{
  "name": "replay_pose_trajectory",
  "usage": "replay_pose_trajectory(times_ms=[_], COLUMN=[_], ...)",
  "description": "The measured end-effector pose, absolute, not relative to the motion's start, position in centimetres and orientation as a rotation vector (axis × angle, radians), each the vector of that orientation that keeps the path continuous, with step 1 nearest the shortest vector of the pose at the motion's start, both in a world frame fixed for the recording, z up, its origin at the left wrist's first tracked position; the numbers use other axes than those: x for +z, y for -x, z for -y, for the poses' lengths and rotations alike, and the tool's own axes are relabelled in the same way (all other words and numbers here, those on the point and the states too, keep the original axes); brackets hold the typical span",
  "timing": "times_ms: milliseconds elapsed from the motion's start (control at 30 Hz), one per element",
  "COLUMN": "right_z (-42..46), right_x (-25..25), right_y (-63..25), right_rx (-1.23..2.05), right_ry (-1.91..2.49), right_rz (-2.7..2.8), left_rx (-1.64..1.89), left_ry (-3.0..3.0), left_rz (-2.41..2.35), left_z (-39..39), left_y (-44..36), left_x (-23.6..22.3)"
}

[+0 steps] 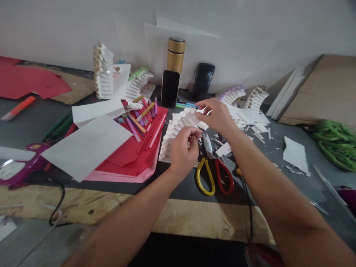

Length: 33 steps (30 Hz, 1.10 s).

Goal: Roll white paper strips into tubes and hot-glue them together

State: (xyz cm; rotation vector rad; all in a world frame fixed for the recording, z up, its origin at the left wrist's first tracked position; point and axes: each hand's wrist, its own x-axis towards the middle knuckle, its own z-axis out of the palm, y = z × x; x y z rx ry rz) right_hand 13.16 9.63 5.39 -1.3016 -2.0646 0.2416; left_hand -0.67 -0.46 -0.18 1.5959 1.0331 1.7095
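Note:
A white curved foam staircase model [174, 133] stands on the dark table in the middle of the head view. My left hand [184, 150] is closed around its right side. My right hand [215, 115] pinches a small white foam piece at the model's top step. Just below my hands lie yellow-handled and red-handled scissors [213, 176]. White foam scraps [251, 124] are scattered to the right of the model.
Red and pink paper sheets [133, 155] with coloured sticks lie to the left, under white sheets [86, 146]. Finished staircase models [103, 72], two phones [170, 89] and a gold flask [175, 55] stand at the back. Green cord [335, 142] and cardboard sit on the right; a purple glue gun [20, 167] on the left.

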Motion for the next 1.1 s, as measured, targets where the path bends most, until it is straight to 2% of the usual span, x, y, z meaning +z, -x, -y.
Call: replay_pose_trajectory(times_ms=[1100], right_z=[-9.1], right_x=[4.9], right_y=[-12.9], right_rx=[0.293], right_ry=[1.353], right_rz=[1.988], left_rx=[1.706], left_ry=[-1.637], left_rz=[-1.030], left_z=[0.5], left_y=[0.7], left_x=[-0.2])
